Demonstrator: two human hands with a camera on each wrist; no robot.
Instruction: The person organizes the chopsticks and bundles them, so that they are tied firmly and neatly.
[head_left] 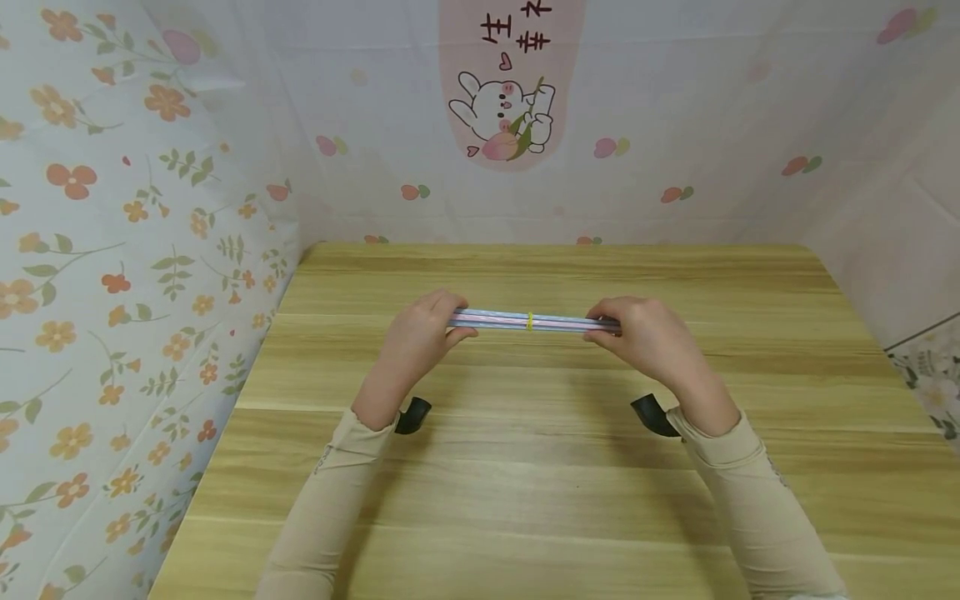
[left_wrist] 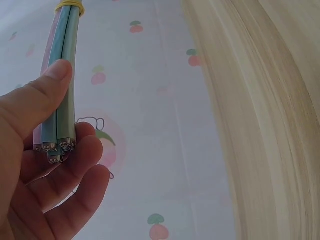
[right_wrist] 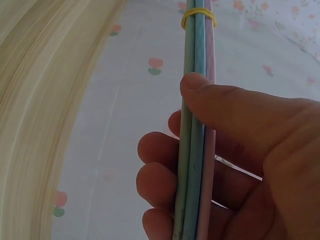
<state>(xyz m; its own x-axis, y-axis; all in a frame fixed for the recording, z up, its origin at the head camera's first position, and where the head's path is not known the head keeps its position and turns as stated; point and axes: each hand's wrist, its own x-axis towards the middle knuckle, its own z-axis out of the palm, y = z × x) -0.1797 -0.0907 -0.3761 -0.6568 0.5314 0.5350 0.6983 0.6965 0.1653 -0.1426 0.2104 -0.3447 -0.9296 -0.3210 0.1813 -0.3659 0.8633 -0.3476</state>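
A bundle of slim pencil-like sticks (head_left: 491, 319) in pastel pink, blue and green is held level above the table, with a yellow rubber band (head_left: 530, 322) round its middle. My left hand (head_left: 420, 337) pinches the left end between thumb and fingers; in the left wrist view the sticks (left_wrist: 62, 45) show shiny, silvery ends near the curled fingers. At the other end, my right hand (head_left: 652, 337) grips the bundle. The right wrist view has the thumb across the sticks (right_wrist: 192, 165) and fingers behind them; their lower ends run out of that frame.
Beneath the hands is a wood-grain table (head_left: 525, 500). A white printed cloth (head_left: 360, 100) hangs behind its far edge, and a flowered cloth (head_left: 112, 333) hangs along the left side. Black curved pieces (head_left: 414, 415) stick out at both wrists.
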